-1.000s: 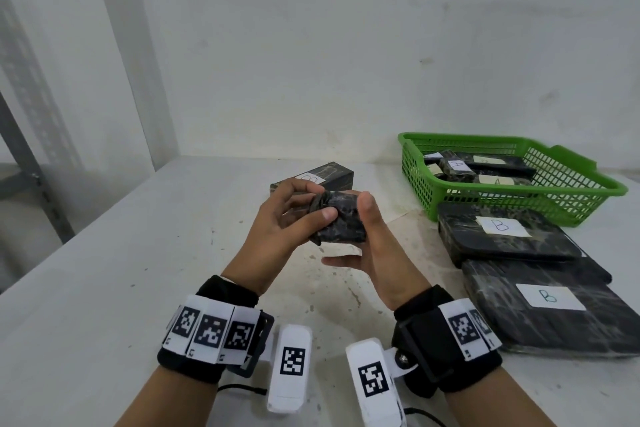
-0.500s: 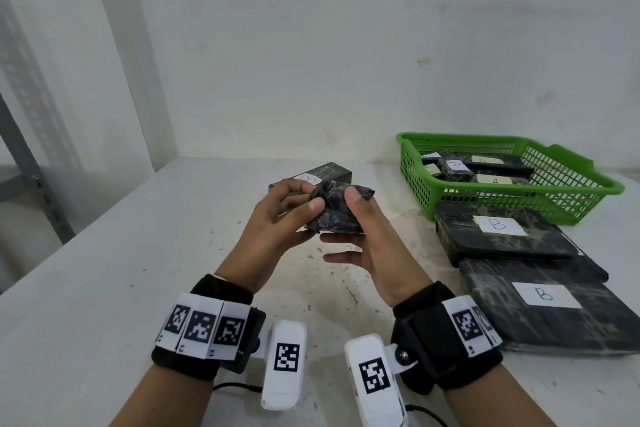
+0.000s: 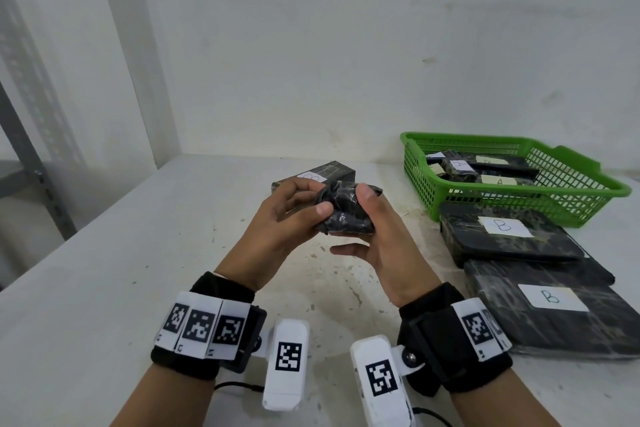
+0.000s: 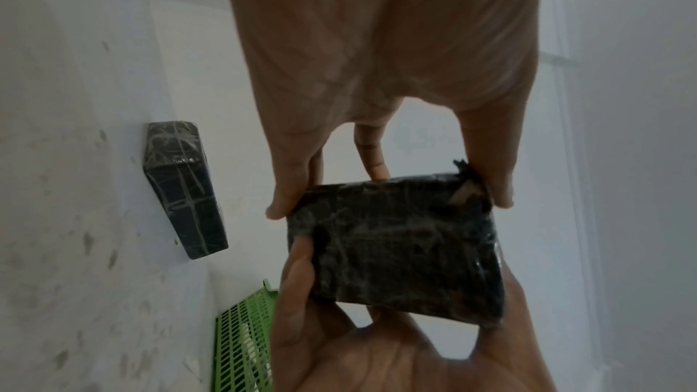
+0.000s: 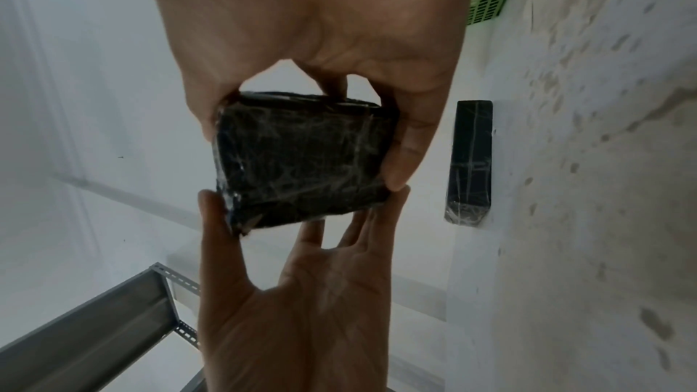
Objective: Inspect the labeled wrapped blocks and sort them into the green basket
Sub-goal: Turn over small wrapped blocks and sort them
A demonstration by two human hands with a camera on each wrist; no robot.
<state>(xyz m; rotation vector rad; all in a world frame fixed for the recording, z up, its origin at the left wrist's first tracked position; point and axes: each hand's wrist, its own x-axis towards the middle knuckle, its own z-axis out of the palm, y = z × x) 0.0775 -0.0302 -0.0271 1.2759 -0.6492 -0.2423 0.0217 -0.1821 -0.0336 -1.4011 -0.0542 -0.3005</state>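
Fig.: small wrapped block held up in both my hands, above the table.
Near to far: L hand and R hand each pinch it, thumb vs. fingers clamped on opposite edges; no label on visible faces. To the right, two flat "B" blocks; behind the hands, another labeled block; farthest, green basket w/ "A" blocks inside.

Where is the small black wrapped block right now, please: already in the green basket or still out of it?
Out. Both hands, left hand and right hand, hold the small block above the table, left of the green basket.
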